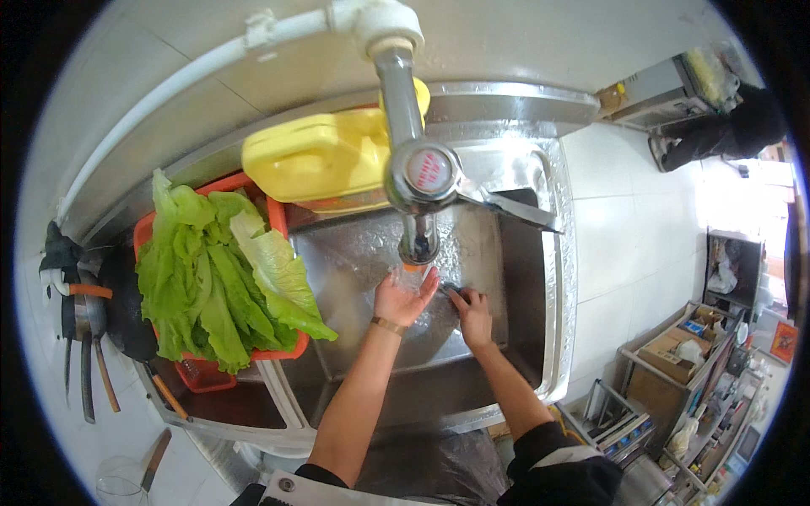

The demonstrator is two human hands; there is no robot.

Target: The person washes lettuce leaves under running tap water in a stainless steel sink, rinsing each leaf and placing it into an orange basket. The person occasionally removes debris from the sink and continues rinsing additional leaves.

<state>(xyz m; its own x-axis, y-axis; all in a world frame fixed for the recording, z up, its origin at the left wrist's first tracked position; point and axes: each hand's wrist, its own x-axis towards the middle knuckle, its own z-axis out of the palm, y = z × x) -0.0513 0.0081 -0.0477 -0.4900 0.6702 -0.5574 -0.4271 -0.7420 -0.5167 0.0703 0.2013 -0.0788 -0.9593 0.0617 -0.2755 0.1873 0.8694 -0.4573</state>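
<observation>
In the metal sink (523,354), my left hand (402,298) is turned palm up below the spout of the faucet (419,240), fingers spread, holding nothing. Water runs down over it from the spout. Just to the right, my right hand (472,317) has its fingers bent together around a small dark thing (450,287), too little of which shows to name. The lever handle (523,211) of the faucet points to the right. Large green lettuce leaves (211,287) lie heaped on an orange-red basket (277,218) left of my hands.
A yellow plastic jug (316,160) lies along the sink's back edge. Far left, a dark pan (126,295) and several long-handled utensils (87,337) hang by the wall. A whisk (118,479) is at lower left. Shelves (675,354) stand right; another person's dark-clothed legs (700,143) show beyond.
</observation>
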